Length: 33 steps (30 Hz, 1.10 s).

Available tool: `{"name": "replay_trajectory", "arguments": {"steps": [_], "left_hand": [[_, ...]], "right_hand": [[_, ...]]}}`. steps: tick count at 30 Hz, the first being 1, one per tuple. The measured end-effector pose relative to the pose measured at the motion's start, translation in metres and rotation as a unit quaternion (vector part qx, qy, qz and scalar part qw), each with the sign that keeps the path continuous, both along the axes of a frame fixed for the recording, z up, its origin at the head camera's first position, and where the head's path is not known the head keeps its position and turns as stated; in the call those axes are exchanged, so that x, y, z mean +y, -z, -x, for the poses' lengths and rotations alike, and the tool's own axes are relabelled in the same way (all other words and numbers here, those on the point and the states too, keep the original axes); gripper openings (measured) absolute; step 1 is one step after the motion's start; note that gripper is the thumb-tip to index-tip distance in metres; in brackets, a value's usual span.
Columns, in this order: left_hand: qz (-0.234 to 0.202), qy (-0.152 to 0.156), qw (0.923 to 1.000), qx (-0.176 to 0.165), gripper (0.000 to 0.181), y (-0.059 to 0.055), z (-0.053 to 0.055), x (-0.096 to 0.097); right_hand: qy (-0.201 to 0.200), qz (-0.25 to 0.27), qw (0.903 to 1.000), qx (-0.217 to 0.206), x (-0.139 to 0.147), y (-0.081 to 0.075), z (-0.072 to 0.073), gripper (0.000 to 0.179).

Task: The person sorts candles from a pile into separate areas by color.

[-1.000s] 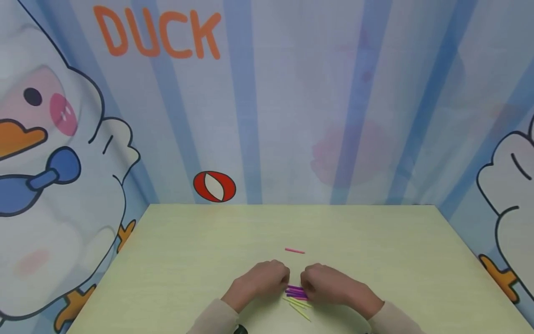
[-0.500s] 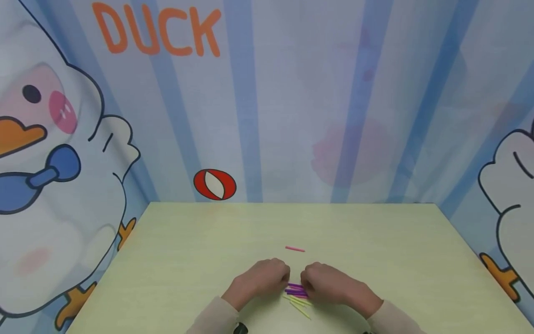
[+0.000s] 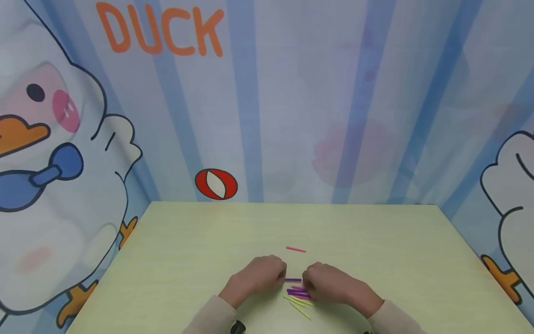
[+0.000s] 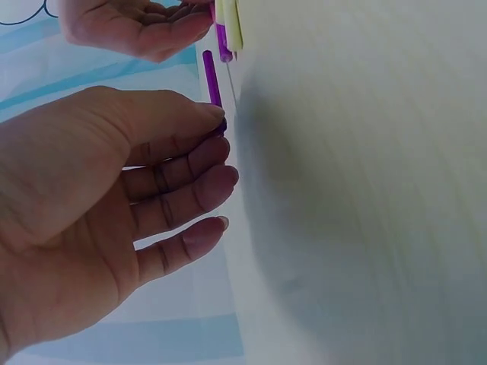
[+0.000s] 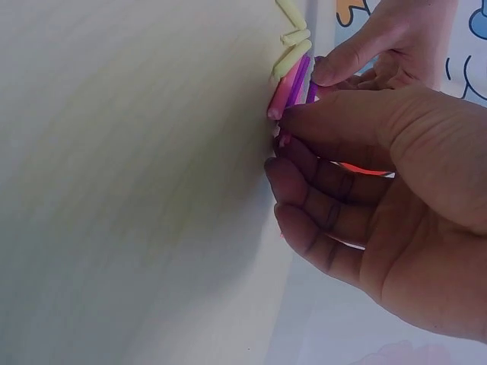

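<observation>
My left hand (image 3: 264, 272) pinches one end of a thin purple stick (image 3: 293, 279) between thumb and index finger, its other fingers loosely bent. In the left wrist view this purple stick (image 4: 212, 80) points away from the fingertips, apart from the pile. Just right of it, my right hand (image 3: 331, 281) is at the right ends of a small pile of purple and pink sticks (image 3: 297, 292). A bit of pink stick (image 5: 285, 141) shows between its thumb and index finger, whose tips are partly hidden. Several pale yellow sticks (image 3: 299, 311) lie nearest me.
A single pink stick (image 3: 295, 249) lies on the pale yellow table (image 3: 200, 232) beyond both hands. Behind the table hangs a blue-striped cloth (image 3: 283, 116) printed with ducks and lettering.
My left hand has moved slightly up and left, drawing one purple stick away from the pile. The right hand has stayed nearly in place.
</observation>
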<state>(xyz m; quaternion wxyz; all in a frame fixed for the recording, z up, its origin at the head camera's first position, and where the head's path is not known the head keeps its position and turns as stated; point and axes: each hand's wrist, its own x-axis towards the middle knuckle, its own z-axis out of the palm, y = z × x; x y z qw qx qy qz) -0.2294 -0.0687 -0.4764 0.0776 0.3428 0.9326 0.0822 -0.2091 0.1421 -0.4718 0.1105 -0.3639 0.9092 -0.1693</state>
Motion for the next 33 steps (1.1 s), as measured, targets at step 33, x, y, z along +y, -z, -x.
{"name": "replay_trajectory", "arguments": {"steps": [33], "left_hand": [[-0.035, -0.081, 0.9958, -0.022, 0.010, -0.004, 0.002, -0.075]], "right_hand": [[0.009, 0.005, 0.9999, -0.010, -0.001, 0.001, 0.001, 0.012]]}}
